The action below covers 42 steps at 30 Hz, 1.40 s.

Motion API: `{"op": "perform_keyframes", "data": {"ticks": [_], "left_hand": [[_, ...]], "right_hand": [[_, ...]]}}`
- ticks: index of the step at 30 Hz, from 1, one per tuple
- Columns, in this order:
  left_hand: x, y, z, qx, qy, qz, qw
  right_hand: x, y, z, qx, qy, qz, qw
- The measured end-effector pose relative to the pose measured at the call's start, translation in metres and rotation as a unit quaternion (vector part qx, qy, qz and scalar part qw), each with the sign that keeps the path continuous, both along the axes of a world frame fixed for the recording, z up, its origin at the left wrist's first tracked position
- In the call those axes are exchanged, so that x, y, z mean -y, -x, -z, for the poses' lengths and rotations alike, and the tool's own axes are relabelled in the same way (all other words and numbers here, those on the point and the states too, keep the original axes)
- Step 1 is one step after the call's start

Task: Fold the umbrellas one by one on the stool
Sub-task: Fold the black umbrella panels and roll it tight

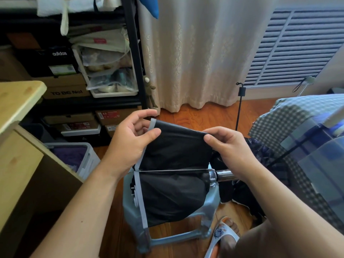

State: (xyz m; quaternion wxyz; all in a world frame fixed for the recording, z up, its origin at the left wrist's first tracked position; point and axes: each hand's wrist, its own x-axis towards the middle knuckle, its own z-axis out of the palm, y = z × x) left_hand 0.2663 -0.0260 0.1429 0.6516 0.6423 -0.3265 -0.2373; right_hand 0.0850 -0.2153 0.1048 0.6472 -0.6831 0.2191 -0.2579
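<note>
A black umbrella [173, 194] with a pale grey hem lies across a small grey-blue plastic stool [210, 203]. Its chrome shaft [222, 175] points to the right. One canopy panel is lifted and stretched flat above the shaft. My left hand [130, 138] pinches that panel's left corner at the grey hem. My right hand [227, 146] pinches its right corner near the shaft. The rest of the canopy drapes over the stool's front. A second dark patterned umbrella [260, 151] lies on the floor to the right, partly hidden behind my right hand.
A wooden desk [16, 101] stands at the left, with a white bin [87, 155] beside it. Shelves with shoe boxes [74, 90] fill the back left. A checked bedcover [290, 116] and clear boxes [320, 164] are at the right. My sandalled foot [223, 233] is by the stool.
</note>
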Motion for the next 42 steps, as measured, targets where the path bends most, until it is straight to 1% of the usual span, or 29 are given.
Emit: {"op": "perform_keyframes", "data": {"ticks": [5, 7, 8, 9, 12, 13, 14, 16, 18, 19, 20, 22, 24, 26, 27, 28, 30, 31, 33, 35, 38, 40, 42], "left_hand": [[0.001, 0.001, 0.0, 0.025, 0.028, -0.043, 0.998], [0.001, -0.002, 0.002, 0.02, 0.031, -0.051, 0.998], [0.002, -0.002, 0.003, 0.018, 0.031, -0.05, 0.998], [0.002, -0.001, 0.003, 0.017, 0.032, -0.049, 0.998], [0.002, -0.001, 0.003, 0.014, 0.036, -0.041, 0.998], [0.001, 0.0, 0.002, 0.013, 0.038, -0.04, 0.998], [0.0, 0.0, 0.001, 0.015, 0.038, -0.041, 0.998], [-0.005, 0.002, 0.0, 0.006, 0.037, -0.039, 0.999], [-0.015, 0.004, 0.0, -0.014, 0.031, -0.014, 0.999], [-0.022, 0.004, 0.0, -0.013, 0.025, 0.01, 1.0], [-0.03, 0.004, 0.001, -0.002, 0.018, 0.041, 0.999], [-0.046, 0.005, 0.0, 0.035, -0.008, 0.115, 0.993], [-0.06, 0.008, 0.002, 0.072, -0.068, 0.183, 0.978], [-0.067, 0.012, 0.006, 0.126, -0.152, 0.215, 0.956], [-0.069, 0.014, 0.009, 0.157, -0.193, 0.222, 0.943], [-0.071, 0.016, 0.011, 0.182, -0.225, 0.227, 0.93], [-0.075, 0.022, 0.012, 0.206, -0.269, 0.232, 0.912], [-0.077, 0.024, 0.012, 0.211, -0.279, 0.232, 0.907], [-0.082, 0.028, 0.011, 0.227, -0.287, 0.233, 0.901], [-0.086, 0.032, 0.011, 0.239, -0.293, 0.23, 0.897], [-0.089, 0.038, 0.01, 0.243, -0.295, 0.221, 0.897], [-0.09, 0.04, 0.009, 0.245, -0.294, 0.216, 0.898], [-0.091, 0.041, 0.01, 0.245, -0.295, 0.212, 0.899]], "right_hand": [[0.001, 0.006, -0.005, 0.012, 0.067, 0.088, 0.994], [0.002, 0.009, -0.008, 0.017, 0.052, 0.1, 0.993], [0.003, 0.01, -0.009, 0.01, 0.032, 0.081, 0.996], [0.004, 0.013, -0.009, -0.007, 0.013, 0.04, 0.999], [0.004, 0.013, -0.004, -0.1, -0.013, -0.099, 0.99], [0.003, 0.012, 0.0, -0.118, -0.006, -0.115, 0.986], [0.003, 0.011, 0.004, -0.124, 0.01, -0.109, 0.986], [0.003, 0.01, 0.006, -0.117, 0.041, -0.055, 0.991], [0.002, 0.014, 0.005, -0.111, 0.052, -0.018, 0.992], [0.001, 0.017, 0.004, -0.109, 0.056, -0.016, 0.992], [0.001, 0.022, 0.004, -0.112, 0.061, -0.022, 0.992], [-0.002, 0.032, 0.003, -0.145, 0.076, -0.055, 0.985], [-0.004, 0.043, 0.002, -0.196, 0.073, -0.094, 0.973], [-0.005, 0.055, -0.003, -0.227, 0.063, -0.111, 0.966], [-0.007, 0.061, -0.006, -0.225, 0.041, -0.108, 0.967], [-0.01, 0.067, -0.008, -0.215, -0.003, -0.098, 0.972], [-0.021, 0.076, -0.006, -0.2, -0.12, -0.056, 0.971], [-0.028, 0.079, -0.004, -0.208, -0.171, -0.03, 0.963], [-0.041, 0.085, 0.003, -0.238, -0.243, 0.012, 0.94], [-0.052, 0.089, 0.008, -0.249, -0.298, 0.021, 0.921], [-0.067, 0.089, 0.003, -0.242, -0.362, -0.01, 0.9], [-0.074, 0.088, 0.001, -0.231, -0.377, -0.024, 0.897], [-0.08, 0.085, -0.001, -0.228, -0.39, -0.015, 0.892]]}}
